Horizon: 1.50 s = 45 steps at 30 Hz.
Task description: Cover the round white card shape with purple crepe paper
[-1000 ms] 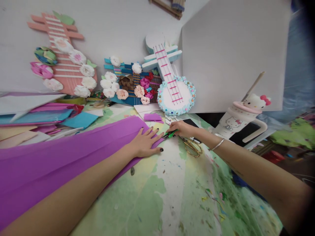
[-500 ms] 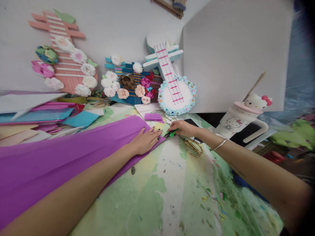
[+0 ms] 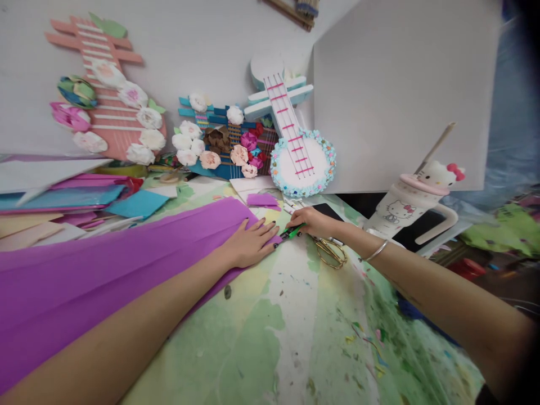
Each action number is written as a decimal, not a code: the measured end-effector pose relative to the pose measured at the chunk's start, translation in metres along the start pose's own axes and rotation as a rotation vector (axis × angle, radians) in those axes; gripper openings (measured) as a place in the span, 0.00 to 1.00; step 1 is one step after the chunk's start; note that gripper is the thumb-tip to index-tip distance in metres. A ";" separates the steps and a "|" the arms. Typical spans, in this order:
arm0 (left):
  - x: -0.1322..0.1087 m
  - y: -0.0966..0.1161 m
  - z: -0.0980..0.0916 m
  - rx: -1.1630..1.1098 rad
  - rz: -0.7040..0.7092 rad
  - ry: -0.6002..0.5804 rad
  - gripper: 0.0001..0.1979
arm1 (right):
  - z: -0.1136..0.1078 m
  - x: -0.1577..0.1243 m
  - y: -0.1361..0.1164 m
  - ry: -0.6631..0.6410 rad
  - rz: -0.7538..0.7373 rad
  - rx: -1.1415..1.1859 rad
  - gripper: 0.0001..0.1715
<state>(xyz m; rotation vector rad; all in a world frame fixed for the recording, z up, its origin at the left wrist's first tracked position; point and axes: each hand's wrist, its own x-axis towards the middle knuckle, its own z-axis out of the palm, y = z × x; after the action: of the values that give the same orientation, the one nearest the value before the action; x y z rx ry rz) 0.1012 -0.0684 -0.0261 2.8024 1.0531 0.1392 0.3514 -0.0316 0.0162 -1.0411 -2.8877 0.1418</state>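
The left hand (image 3: 247,247) lies open on the purple paper (image 3: 126,264), which stretches from left to mid-scene, while the right hand (image 3: 311,220) grips a green cutter (image 3: 292,231) so near the left fingertips (image 3: 275,245) that 1 paper shift could cause a nick.

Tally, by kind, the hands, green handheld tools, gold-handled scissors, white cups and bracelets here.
Hands: 2 (left hand on purple paper, right hand holding the green tool)
Green tools: 1
Gold-handled scissors: 1 pair
White cups: 1
Bracelets: 1
Total: 6
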 end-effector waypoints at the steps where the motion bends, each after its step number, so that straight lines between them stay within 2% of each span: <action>1: 0.000 0.000 0.000 -0.002 0.002 0.002 0.31 | 0.000 -0.001 0.000 0.003 -0.001 -0.007 0.23; 12: 0.001 -0.001 -0.001 -0.017 -0.005 -0.011 0.30 | -0.002 -0.007 -0.006 0.003 -0.007 -0.019 0.21; 19: 0.000 -0.002 -0.002 -0.021 -0.011 -0.012 0.31 | -0.001 -0.013 -0.001 0.008 0.016 -0.022 0.21; 26: 0.000 -0.002 -0.002 -0.102 -0.008 -0.007 0.28 | -0.008 -0.018 -0.006 0.004 0.023 -0.031 0.21; 28: 0.000 -0.005 -0.003 -0.178 -0.015 0.031 0.26 | -0.008 -0.015 -0.008 0.008 0.019 -0.023 0.23; 33: 0.000 -0.015 -0.006 -0.402 -0.030 0.226 0.25 | -0.006 -0.003 -0.009 0.016 -0.004 0.007 0.25; 39: 0.002 -0.015 -0.003 -0.295 -0.016 0.107 0.23 | -0.002 -0.001 -0.014 0.016 -0.015 0.022 0.25; 45: 0.002 -0.014 -0.003 -0.262 -0.031 0.087 0.23 | -0.004 -0.012 -0.010 0.013 0.022 0.015 0.23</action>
<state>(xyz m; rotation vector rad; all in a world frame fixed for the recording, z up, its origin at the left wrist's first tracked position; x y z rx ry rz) 0.0933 -0.0567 -0.0250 2.5637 1.0142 0.3699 0.3547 -0.0474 0.0207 -1.0677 -2.8599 0.1568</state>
